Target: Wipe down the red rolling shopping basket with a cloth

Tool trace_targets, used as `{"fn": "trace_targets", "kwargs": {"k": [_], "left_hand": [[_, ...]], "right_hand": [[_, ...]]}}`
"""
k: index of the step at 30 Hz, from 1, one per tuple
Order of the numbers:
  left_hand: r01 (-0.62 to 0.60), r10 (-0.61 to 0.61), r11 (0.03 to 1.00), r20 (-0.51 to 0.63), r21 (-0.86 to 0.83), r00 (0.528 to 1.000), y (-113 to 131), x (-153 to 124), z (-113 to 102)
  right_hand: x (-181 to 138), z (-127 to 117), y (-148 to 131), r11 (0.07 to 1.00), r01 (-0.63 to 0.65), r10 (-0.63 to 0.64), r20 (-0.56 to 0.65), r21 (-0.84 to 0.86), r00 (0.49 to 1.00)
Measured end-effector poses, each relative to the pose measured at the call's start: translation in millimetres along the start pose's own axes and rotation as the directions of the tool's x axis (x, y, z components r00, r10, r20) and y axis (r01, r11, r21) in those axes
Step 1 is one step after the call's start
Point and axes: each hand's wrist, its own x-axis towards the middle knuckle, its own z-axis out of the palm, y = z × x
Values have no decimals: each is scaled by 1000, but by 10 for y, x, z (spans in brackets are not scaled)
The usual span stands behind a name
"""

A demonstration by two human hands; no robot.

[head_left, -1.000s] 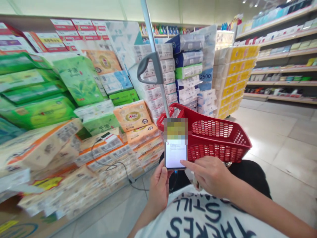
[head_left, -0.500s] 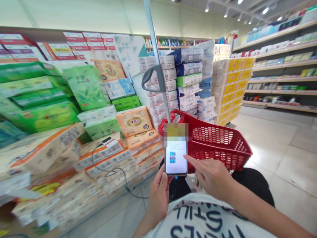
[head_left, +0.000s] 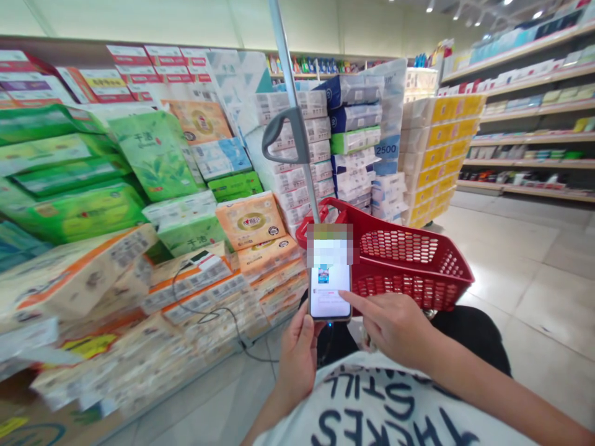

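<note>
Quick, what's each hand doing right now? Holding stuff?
Left hand: closed, holding the phone near its bottom.
Right hand: index finger pointing at the phone, other fingers curled; can't tell if they hold anything.

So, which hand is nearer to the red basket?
Right: the right hand is just below the basket in view; the left hand, holding the phone, is farther off, lower left.

Pale tiled floor (head_left: 539,334) spreads at four o'clock; at two, tiered shelves (head_left: 530,163) carry packaged goods (head_left: 560,95); toward eight, piled tissue packs (head_left: 204,301) bear a dark cable (head_left: 236,323)
</note>
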Motion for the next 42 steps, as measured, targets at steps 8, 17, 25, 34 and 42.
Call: {"fn": "trace_targets", "kwargs": {"k": [8, 17, 25, 34, 42], "left_hand": [[0, 0, 1000, 8, -3, 1000, 1, -6, 8], [5, -4, 1000, 17, -26, 1000, -6, -15, -1], [22, -22, 1000, 4, -14, 1000, -27, -17, -31], [2, -3, 1000, 17, 14, 1000, -54, 5, -75], [2, -2, 1000, 24, 7, 1000, -44, -14, -53]], "right_hand": [[-3, 9, 5, 1000, 27, -26, -46, 13, 999], [15, -20, -11, 1000, 21, -20, -25, 22, 999], [-23, 25, -4, 999, 7, -7, 12, 31, 1000], [-45, 71, 28, 995, -91, 95, -97, 43, 991], [-36, 20, -19, 999, 51, -51, -2, -13, 999]]}}
